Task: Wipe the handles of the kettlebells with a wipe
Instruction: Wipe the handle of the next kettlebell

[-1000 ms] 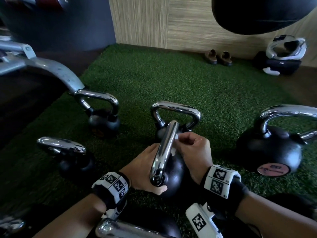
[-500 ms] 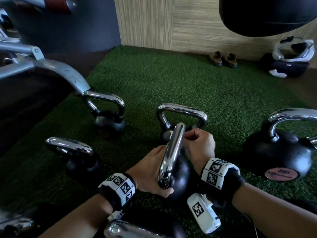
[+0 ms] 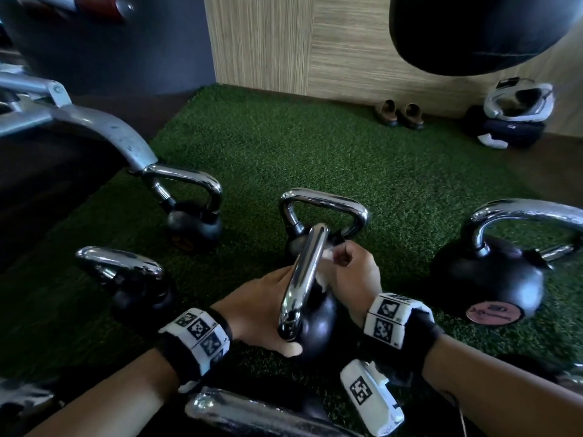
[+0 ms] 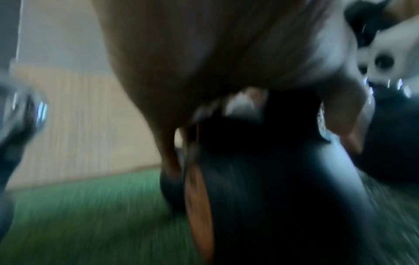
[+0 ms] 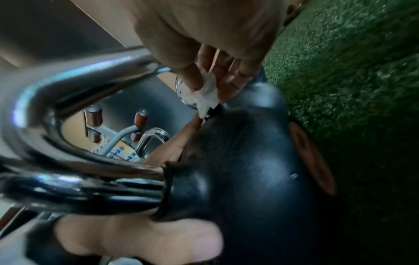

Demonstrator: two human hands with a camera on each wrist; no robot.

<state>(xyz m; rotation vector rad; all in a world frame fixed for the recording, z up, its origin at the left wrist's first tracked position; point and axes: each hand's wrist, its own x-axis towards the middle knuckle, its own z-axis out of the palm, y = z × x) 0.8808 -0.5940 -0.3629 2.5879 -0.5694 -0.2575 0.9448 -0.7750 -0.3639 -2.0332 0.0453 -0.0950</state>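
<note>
A black kettlebell (image 3: 315, 329) with a chrome handle (image 3: 304, 279) is tilted toward me on the green turf. My left hand (image 3: 265, 310) grips its round body from the left, thumb wrapped over the near side. My right hand (image 3: 347, 266) pinches a crumpled white wipe (image 3: 325, 269) against the handle's far leg. In the right wrist view the wipe (image 5: 207, 95) sits between the fingers where the chrome handle (image 5: 56, 107) meets the body (image 5: 238, 170). The left wrist view is blurred and shows only my palm over the dark body (image 4: 260, 179).
Other chrome-handled kettlebells stand around: one just behind (image 3: 321, 209), one back left (image 3: 192, 222), one left (image 3: 132, 279), a big one right (image 3: 492, 272), a handle near my wrists (image 3: 252, 414). A metal frame (image 3: 94, 127) reaches in at left. Shoes (image 3: 399, 113) and a helmet on a bag (image 3: 514, 111) lie by the wall.
My right hand has shifted slightly along the handle's far leg, and more of the wipe shows below its fingers. The left hand keeps the same hold on the tilted kettlebell.
</note>
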